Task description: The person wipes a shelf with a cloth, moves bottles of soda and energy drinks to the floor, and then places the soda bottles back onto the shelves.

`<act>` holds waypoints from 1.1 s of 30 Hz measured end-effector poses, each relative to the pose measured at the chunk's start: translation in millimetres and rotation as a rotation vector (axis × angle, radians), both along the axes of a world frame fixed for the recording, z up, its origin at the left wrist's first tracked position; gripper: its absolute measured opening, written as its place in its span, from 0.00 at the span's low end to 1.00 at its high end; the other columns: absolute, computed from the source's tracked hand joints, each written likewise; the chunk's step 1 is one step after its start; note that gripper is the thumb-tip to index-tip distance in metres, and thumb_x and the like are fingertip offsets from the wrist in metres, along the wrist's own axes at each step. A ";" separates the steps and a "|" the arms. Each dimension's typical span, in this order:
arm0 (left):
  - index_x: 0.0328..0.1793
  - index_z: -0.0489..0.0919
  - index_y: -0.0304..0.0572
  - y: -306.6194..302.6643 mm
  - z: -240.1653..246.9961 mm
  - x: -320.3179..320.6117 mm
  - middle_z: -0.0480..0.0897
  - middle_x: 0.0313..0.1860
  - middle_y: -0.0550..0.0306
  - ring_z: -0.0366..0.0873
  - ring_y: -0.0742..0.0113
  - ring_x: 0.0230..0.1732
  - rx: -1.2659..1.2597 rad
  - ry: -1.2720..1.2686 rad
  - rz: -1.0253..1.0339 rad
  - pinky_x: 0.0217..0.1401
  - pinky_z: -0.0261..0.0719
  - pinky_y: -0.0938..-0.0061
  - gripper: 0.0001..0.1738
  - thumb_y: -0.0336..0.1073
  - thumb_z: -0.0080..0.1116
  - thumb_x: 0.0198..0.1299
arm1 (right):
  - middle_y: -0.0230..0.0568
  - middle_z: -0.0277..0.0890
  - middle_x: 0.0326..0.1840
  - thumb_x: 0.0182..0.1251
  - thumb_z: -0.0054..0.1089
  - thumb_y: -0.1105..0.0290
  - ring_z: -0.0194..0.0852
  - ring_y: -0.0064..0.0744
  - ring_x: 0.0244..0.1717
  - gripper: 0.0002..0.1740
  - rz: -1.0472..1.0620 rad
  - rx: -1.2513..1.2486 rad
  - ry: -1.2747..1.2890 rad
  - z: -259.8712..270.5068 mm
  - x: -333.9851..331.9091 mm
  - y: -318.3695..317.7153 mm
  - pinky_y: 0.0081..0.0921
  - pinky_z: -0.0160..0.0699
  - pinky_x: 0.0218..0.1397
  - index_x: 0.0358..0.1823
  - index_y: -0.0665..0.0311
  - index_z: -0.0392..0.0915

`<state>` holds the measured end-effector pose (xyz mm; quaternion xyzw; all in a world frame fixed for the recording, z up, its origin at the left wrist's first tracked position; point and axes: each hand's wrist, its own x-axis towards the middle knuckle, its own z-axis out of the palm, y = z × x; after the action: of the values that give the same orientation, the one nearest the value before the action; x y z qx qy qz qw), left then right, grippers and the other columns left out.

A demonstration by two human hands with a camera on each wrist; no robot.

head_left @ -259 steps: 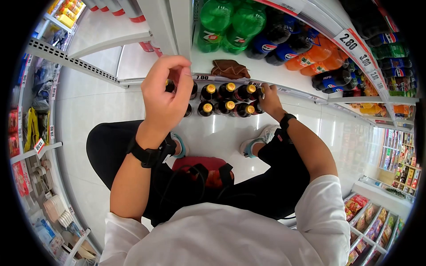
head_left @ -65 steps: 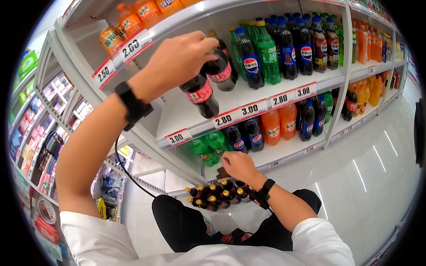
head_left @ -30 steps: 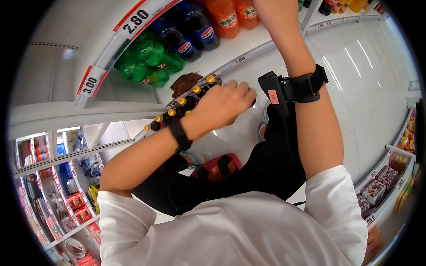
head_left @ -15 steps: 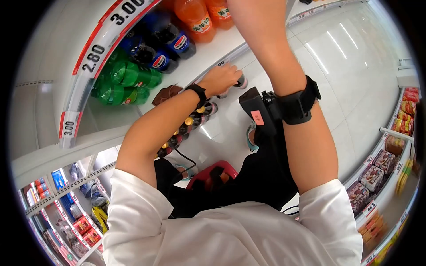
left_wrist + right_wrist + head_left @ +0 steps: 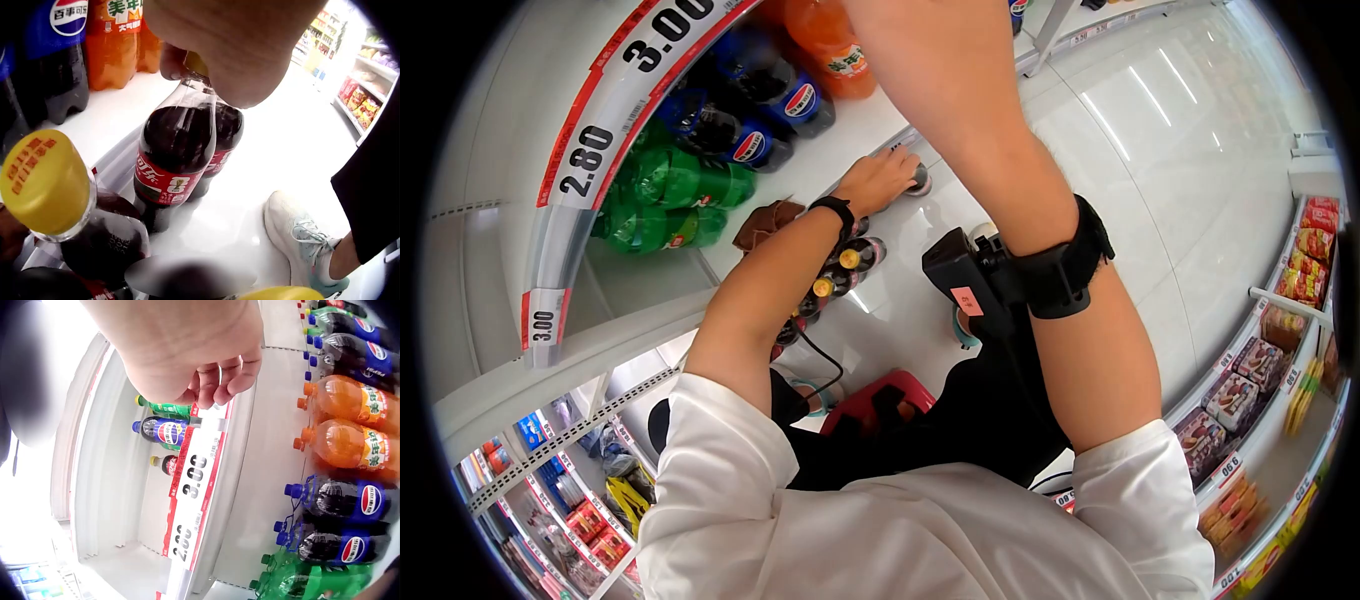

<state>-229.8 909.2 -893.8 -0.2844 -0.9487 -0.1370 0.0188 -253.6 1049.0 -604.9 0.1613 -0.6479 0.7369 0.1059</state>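
Note:
At the lower shelf's front, my left hand point(image 5: 878, 182) is over a dark cola bottle point(image 5: 919, 181). The left wrist view shows my left hand point(image 5: 231, 44) pinching the yellow cap point(image 5: 195, 64) of an upright red-label cola bottle point(image 5: 169, 153); a second cola bottle point(image 5: 229, 128) stands right behind it. Nearer is another yellow-capped bottle point(image 5: 47, 181). My right hand point(image 5: 935, 50) is cut off by the top of the head view. In the right wrist view, my right hand point(image 5: 187, 353) has its fingers curled over the shelf edge point(image 5: 206, 434) beside a 3.00 tag.
Large green bottles point(image 5: 675, 185), pepsi bottles point(image 5: 750, 140) and an orange bottle point(image 5: 832, 50) lie or stand on the lower shelf, near a brown item point(image 5: 765, 222). A red seat point(image 5: 885, 395) is between the legs. Packaged goods point(image 5: 1232, 398) line the right side.
My left hand has left the middle shelf for the floor bottles and moved along them to the far end. My right hand has gone up to the shelf edge and stays there as the view shifts.

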 end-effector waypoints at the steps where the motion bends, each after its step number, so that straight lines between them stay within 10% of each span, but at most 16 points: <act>1: 0.51 0.73 0.44 -2.0 0.6 -0.9 0.76 0.46 0.51 0.80 0.54 0.47 0.000 0.002 0.002 0.41 0.85 0.64 0.16 0.44 0.60 0.64 | 0.39 0.72 0.15 0.67 0.57 0.71 0.67 0.23 0.17 0.12 0.002 0.000 0.002 6.7 2.3 0.1 0.26 0.65 0.24 0.29 0.73 0.78; 33: 0.56 0.73 0.42 -14.1 21.3 11.6 0.77 0.45 0.52 0.77 0.56 0.47 -0.186 0.025 0.046 0.32 0.84 0.69 0.22 0.46 0.62 0.63 | 0.42 0.75 0.17 0.66 0.59 0.70 0.73 0.31 0.19 0.11 0.008 0.125 0.026 5.1 17.5 -13.4 0.28 0.72 0.28 0.30 0.72 0.79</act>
<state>-218.2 895.2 -872.5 -0.2646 -0.9633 -0.0445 0.0074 -236.1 1035.6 -599.8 0.1796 -0.6906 0.6932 0.1013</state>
